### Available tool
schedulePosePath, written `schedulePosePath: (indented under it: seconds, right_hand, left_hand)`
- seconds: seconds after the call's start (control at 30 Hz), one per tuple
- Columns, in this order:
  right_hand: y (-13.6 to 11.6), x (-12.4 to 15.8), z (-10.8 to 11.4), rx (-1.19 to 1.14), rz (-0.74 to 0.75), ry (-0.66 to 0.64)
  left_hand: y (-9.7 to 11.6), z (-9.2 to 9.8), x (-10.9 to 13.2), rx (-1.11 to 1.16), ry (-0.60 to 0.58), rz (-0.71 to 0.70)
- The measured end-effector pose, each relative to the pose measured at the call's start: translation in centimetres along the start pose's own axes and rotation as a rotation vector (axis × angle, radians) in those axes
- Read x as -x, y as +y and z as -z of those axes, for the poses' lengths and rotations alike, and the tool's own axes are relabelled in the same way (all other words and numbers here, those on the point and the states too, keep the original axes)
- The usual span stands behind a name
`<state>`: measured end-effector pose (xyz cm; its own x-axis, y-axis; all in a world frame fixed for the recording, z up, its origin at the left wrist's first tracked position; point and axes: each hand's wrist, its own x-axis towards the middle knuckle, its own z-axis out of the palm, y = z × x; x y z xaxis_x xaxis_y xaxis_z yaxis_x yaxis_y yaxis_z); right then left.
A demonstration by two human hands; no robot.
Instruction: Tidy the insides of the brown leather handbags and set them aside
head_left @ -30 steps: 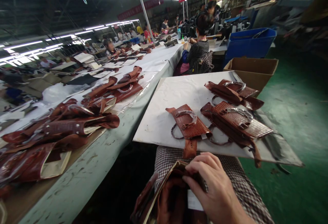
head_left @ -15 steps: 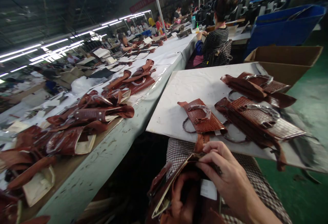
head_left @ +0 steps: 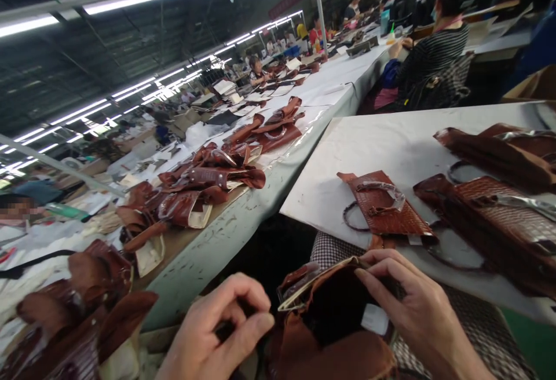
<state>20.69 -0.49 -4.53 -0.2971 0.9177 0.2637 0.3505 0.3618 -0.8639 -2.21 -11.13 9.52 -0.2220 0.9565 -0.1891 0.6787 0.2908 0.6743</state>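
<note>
Brown bag [head_left: 343, 357], mouth agape, sits over the checked lap [head_left: 473, 322], below the near edge of the white board [head_left: 313, 194]; its support is out of view. The fingers of the right hand [head_left: 417, 304] pinch its rim near the white label [head_left: 375, 318]. The fingers of the left hand [head_left: 195, 333] curl loosely beside the rim, thumb and forefinger slightly apart, nothing visible between them.

Risk 1: with only 1 hand on the rim, a slipped pinch could let the mouth sag or the bag slide. Risk 2: the soft flap could fold inward and cover the label. Risk 3: the handled bag [head_left: 386, 209] lies at the board's near edge; a lifted right wrist could knock it off.
</note>
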Motion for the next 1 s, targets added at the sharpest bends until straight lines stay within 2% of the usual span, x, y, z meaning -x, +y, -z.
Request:
schedulePosePath:
  seconds: [0.03, 0.1, 0.2, 0.37, 0.5, 0.63, 0.77, 0.87, 1.0]
  right_hand:
    - [-0.1, 0.0, -0.1, 0.004, -0.009, 0.009]
    - [-0.3, 0.0, -0.1, 0.015, 0.011, 0.019]
    - [-0.5, -0.1, -0.1, 0.043, 0.074, 0.024]
    - [-0.2, -0.2, -0.4, 0.032, 0.178, 0.053]
    - [0.3, -0.2, -0.7, 0.023, 0.164, 0.074]
    - [0.5, 0.0, -0.8, 0.011, 0.102, 0.071]
    - [0.5, 0.2, -0.9, -0.010, -0.011, 0.083]
    - [0.6, 0.2, -0.9, -0.020, 0.000, 0.103]
    - [0.6, 0.2, -0.8, -0.068, 0.005, 0.117]
  left_hand:
    - [0.7, -0.2, -0.5, -0.036, 0.001, 0.038]
    - [1.8, -1.1, -1.5, -0.070, -0.088, 0.102]
    - [2.3, -2.6, -2.6, -0.094, -0.187, 0.142]
    - [1.1, -3.2, -3.4, -0.140, -0.168, 0.081]
    - [-0.4, -3.4, -3.5, -0.143, -0.109, 0.034]
    - [-1.5, -3.8, -3.7, -0.200, -0.029, -0.125]
    - [-2.0, -3.9, -4.1, -0.281, 0.037, -0.435]
    - [-2.1, -4.2, -4.5, -0.280, 0.080, -0.617]
    - [-2.1, -4.6, -4.8, -0.238, 0.081, -0.604]
